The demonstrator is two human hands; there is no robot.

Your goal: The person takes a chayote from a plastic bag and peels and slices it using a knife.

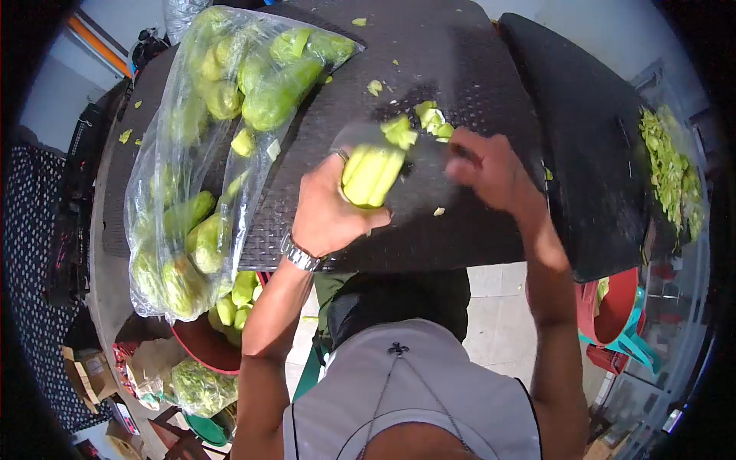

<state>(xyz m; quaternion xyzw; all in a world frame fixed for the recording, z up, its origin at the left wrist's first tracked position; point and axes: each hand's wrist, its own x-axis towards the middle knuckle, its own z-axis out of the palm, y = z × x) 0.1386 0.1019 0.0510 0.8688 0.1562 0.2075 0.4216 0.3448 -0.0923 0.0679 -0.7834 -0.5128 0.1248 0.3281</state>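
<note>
My left hand, with a metal watch at the wrist, is closed round a pale green peeled vegetable with long flat cut faces. A loose piece of peel is at its far end. To the right, my right hand is curled, its fingers smeared by motion. Something dark shows between thumb and fingers, and a greyish streak lies between the hands; I cannot make out what is held. Beyond the hands, cut peelings lie on the dark woven tabletop.
A clear plastic bag of green vegetables covers the table's left side. Below it a red tub holds peeled ones. A black panel stands at right, near a bag of peelings and a red bucket.
</note>
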